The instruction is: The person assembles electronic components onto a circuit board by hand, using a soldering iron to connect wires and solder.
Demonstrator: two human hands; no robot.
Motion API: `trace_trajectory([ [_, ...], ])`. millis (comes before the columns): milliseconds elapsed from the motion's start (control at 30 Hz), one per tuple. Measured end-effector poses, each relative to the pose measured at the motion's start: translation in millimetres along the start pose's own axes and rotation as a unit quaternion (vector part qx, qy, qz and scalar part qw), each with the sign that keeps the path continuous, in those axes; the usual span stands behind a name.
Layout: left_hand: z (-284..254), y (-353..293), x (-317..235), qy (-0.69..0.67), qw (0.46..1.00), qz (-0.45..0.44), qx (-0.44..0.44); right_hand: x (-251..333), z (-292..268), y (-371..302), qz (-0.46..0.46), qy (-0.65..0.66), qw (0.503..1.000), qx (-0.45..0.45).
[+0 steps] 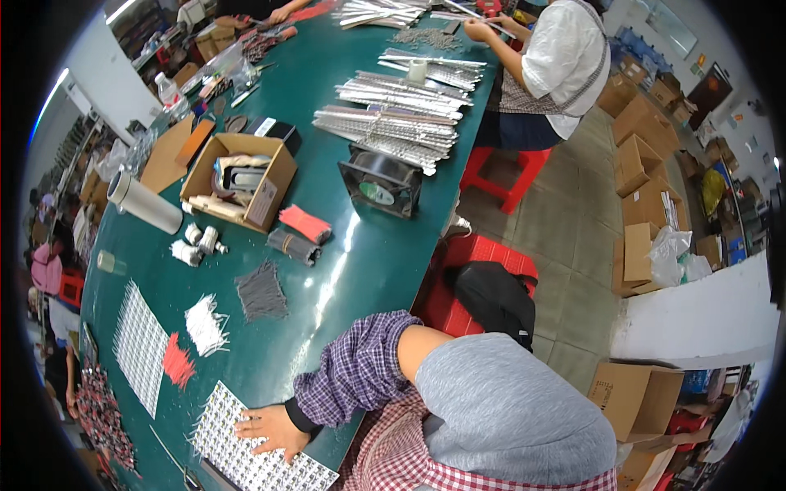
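Note:
My right hand [277, 430] lies palm down with fingers spread on a white panel [225, 425] covered in rows of small dark-and-light parts. Its sleeve is purple plaid with a black cuff. Fine wire ends stick out along the panel's left edge. Beyond it lies a similar white panel [141, 352] with a fringed edge. Nearby are loose bundles of short wires: red wires [178, 361], white wires [206, 325] and dark grey wires [262, 292]. A thin rod-like tool [172, 450] lies left of my hand. My left hand is out of view.
Further up the green table [327, 286] are a tied red bundle [304, 222], a cardboard box [237, 180], a pale flask [145, 202], a black fan [381, 182] and stacked silvery strips [389, 131]. A co-worker [565, 57] sits at the far right side. A red stool [491, 254] holds a black bag.

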State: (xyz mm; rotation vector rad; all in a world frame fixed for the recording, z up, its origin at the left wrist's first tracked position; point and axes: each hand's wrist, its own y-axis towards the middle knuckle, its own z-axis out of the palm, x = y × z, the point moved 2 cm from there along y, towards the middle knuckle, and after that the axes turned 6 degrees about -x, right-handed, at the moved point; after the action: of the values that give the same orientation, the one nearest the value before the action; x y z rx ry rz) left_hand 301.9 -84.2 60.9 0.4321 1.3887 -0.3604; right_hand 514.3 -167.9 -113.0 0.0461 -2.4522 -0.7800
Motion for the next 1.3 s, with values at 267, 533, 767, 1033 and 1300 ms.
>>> trace_trajectory([
  [267,28.2,-3.2,0.7,0.107,0.962,0.207,0.141,5.9,-0.4,-0.1,0.011,-0.002,1.000,0.019],
  [533,62.0,42.1,-6.5,-0.264,0.941,-0.210,0.018,29.6,-57.1,-0.4,0.104,-0.007,0.990,0.098],
  [767,16.7,75.8,16.0,-0.166,0.972,-0.166,-0.026,-37.9,-98.9,57.4,0.162,-0.083,0.978,-0.105],
  [1033,-3.7,91.8,28.3,-0.147,0.971,-0.164,-0.087,-144.6,-96.2,135.6,0.133,-0.183,0.958,-0.174],
  [1300,-19.9,98.8,43.9,-0.111,0.972,-0.165,-0.127,-155.9,-86.2,157.1,0.151,-0.272,0.942,-0.129],
])
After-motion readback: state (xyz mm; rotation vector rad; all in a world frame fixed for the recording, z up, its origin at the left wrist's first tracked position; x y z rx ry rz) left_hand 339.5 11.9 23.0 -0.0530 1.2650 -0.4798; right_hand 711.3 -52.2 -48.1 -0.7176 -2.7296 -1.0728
